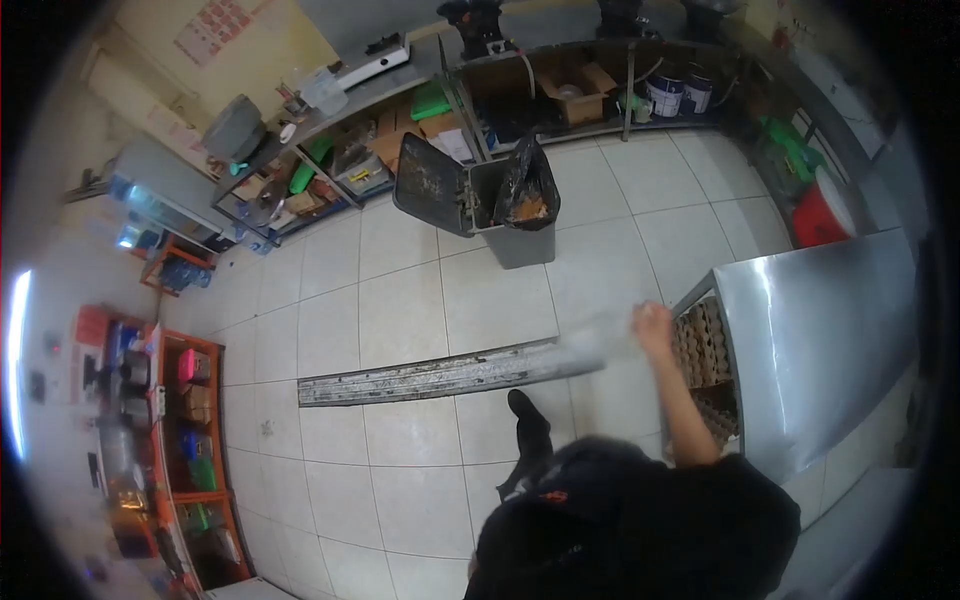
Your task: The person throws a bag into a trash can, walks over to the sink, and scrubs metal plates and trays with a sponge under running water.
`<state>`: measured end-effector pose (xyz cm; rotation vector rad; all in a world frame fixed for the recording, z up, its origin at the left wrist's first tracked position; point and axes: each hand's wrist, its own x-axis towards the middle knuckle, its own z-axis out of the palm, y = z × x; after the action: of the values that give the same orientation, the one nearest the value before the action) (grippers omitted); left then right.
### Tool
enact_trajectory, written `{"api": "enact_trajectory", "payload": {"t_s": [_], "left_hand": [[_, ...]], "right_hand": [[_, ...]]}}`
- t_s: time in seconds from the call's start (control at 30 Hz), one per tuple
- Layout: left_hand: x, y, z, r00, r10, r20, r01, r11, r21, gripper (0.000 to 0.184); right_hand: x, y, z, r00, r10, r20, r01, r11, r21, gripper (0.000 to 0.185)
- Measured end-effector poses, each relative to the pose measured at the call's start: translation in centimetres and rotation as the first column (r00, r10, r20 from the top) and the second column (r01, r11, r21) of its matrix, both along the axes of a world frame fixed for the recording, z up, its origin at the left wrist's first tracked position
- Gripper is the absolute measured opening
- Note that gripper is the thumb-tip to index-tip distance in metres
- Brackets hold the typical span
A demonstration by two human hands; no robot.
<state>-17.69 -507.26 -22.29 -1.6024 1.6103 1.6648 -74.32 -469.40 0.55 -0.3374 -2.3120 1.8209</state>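
Observation:
My right hand (655, 330) is stretched forward at the right, fingers curled closed. A pale, see-through blurred thing (597, 340) extends leftward from it over the floor; it looks like thin plastic, but motion smears it. Close beside the hand, stacked egg trays (700, 345) fill the space under a steel-topped table (820, 350). My left hand is out of sight, and my black-clothed body covers the bottom of the view.
A long metal drain cover (430, 380) crosses the tiled floor before my black shoe (530, 425). Beyond it stands a grey bin (520, 247), lid raised, with a black liner. Orange shelves (160, 400) line the left; a counter (390, 65) runs along the back. A red bucket (820, 215) stands right.

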Motion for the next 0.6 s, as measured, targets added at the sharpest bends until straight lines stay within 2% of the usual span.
{"api": "enact_trajectory", "payload": {"t_s": [0.03,0.1,0.17,0.2,0.27,0.3,0.33,0.37,0.4,0.47,0.53,0.57,0.6], "left_hand": [[-3.3,-4.0,-0.4,0.999,0.029,-0.022,-0.029,0.999,-0.012,0.041],[-10.9,-12.4,-0.7,0.993,0.101,-0.062,-0.103,0.994,-0.026,0.039],[-21.7,-19.8,2.0,0.982,0.174,-0.07,-0.179,0.981,-0.073,0.037],[-27.3,-22.7,4.0,0.982,0.171,-0.074,-0.179,0.978,-0.107,0.036],[-37.8,-28.0,8.0,0.99,0.013,-0.139,-0.029,0.993,-0.112,0.036],[-42.7,-29.8,10.8,0.992,-0.014,-0.129,-0.003,0.991,-0.13,0.036],[-47.7,-31.4,13.2,0.975,-0.108,-0.196,0.071,0.98,-0.185,0.034],[-52.0,-32.9,14.8,0.945,-0.202,-0.258,0.14,0.961,-0.239,0.034],[-55.8,-34.6,15.2,0.942,-0.222,-0.254,0.159,0.956,-0.247,0.034],[-60.4,-36.6,15.7,0.881,-0.299,-0.367,0.159,0.917,-0.365,0.033],[-63.1,-37.0,14.5,0.911,-0.247,-0.33,0.112,0.919,-0.378,0.033],[-62.7,-38.3,12.2,0.931,-0.207,-0.3,0.089,0.927,-0.364,0.033],[-60.5,-40.7,8.0,0.88,-0.075,-0.469,0.025,0.993,-0.112,0.035]], "right_hand": [[-3.5,-1.7,-0.5,1.0,-0.014,-0.015,0.015,0.998,0.057,0.024],[-11.0,-6.3,-0.5,0.98,-0.188,0.071,0.2,0.95,-0.24,0.023],[-19.4,-10.4,-0.9,0.929,-0.364,0.063,0.367,0.895,-0.255,0.021],[-23.4,-11.6,-1.0,0.923,-0.38,0.064,0.383,0.889,-0.253,0.021],[-29.5,-14.5,-2.5,0.871,-0.486,0.071,0.485,0.829,-0.28,0.02],[-32.2,-16.0,-2.3,0.858,-0.506,0.089,0.508,0.811,-0.29,0.02],[-35.2,-17.5,-1.9,0.824,-0.555,0.116,0.562,0.772,-0.297,0.021],[-38.4,-18.6,-1.7,0.787,-0.601,0.14,0.612,0.732,-0.3,0.022],[-42.4,-19.3,-3.4,0.775,-0.614,0.148,0.627,0.717,-0.304,0.022],[-49.4,-20.4,-11.5,0.761,-0.648,0.001,0.646,0.759,-0.084,0.027],[-54.6,-22.0,-16.4,0.837,-0.539,-0.092,0.544,0.803,0.243,0.021],[-57.4,-23.2,-17.9,0.84,-0.54,-0.057,0.537,0.81,0.235,0.023],[-58.8,-24.8,-19.4,0.835,-0.55,-0.006,0.537,0.814,0.221,0.028]]}}
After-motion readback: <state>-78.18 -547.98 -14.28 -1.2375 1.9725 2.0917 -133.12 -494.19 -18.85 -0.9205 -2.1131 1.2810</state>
